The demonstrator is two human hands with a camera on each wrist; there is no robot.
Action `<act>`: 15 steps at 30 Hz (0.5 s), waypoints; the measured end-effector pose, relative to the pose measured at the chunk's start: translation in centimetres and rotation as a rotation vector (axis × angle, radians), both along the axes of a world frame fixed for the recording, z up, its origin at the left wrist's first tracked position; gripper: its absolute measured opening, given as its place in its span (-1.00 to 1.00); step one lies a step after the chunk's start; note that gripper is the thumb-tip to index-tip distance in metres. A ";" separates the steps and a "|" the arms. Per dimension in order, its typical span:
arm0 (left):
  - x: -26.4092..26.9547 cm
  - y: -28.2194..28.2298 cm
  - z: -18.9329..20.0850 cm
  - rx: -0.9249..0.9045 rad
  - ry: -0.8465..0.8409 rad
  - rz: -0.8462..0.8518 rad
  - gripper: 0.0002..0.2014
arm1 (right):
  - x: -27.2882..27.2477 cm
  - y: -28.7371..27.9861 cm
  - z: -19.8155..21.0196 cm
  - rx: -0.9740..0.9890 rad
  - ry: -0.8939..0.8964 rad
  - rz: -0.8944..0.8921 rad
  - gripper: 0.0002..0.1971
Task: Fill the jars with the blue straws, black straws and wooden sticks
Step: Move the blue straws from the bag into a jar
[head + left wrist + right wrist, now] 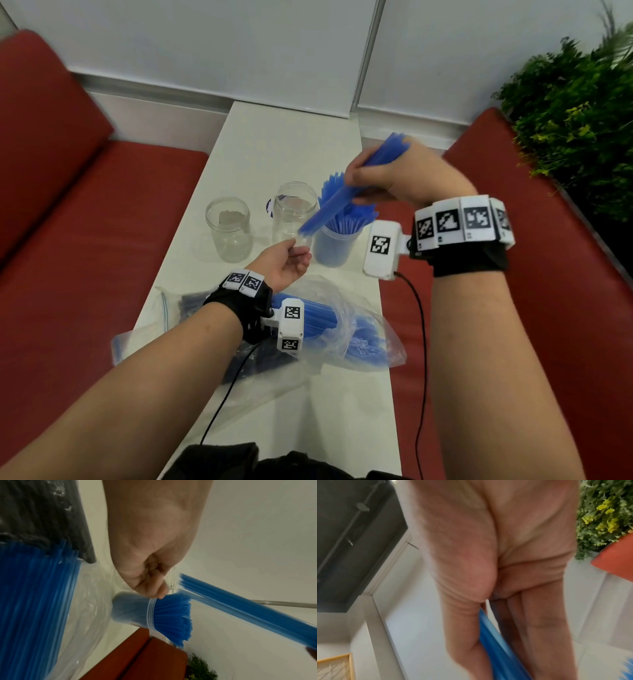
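My right hand (383,178) grips a bundle of blue straws (337,202) and holds it slanted, with its lower end over the jars. The right wrist view shows the same bundle (496,649) between thumb and fingers. A clear jar (334,245) packed with blue straws stands under it. Two empty clear jars (295,205) (228,228) stand to its left. My left hand (286,263) hovers just below the bundle's lower end with its fingers (154,585) curled, and nothing shows in them. Nearer me lie a bag of blue straws (318,320) and a bag of black straws (191,303).
The narrow white table (274,144) runs between two red benches (85,222) (548,274), with a wall at its far end. A green plant (575,113) stands at the back right. A blue and white lid (270,207) lies behind the middle jar. Black cables hang from both wrists.
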State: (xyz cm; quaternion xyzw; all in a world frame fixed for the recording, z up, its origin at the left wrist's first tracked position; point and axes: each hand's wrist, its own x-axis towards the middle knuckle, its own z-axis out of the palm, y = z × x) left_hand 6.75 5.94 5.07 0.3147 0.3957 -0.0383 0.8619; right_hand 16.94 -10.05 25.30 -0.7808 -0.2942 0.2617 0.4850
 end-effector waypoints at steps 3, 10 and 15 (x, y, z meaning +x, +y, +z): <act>0.3 0.5 -1.1 0.212 0.036 -0.090 -0.62 | 2.1 -0.4 1.8 0.091 -0.186 -0.198 -0.99; 0.8 -0.6 -2.5 1.003 0.180 -0.690 -0.82 | 5.1 0.7 -1.7 -0.081 -0.254 -0.382 -0.87; 0.8 -1.7 -3.5 1.399 0.096 -1.105 -0.78 | 6.1 2.2 -6.8 -0.184 -0.193 -0.365 -0.89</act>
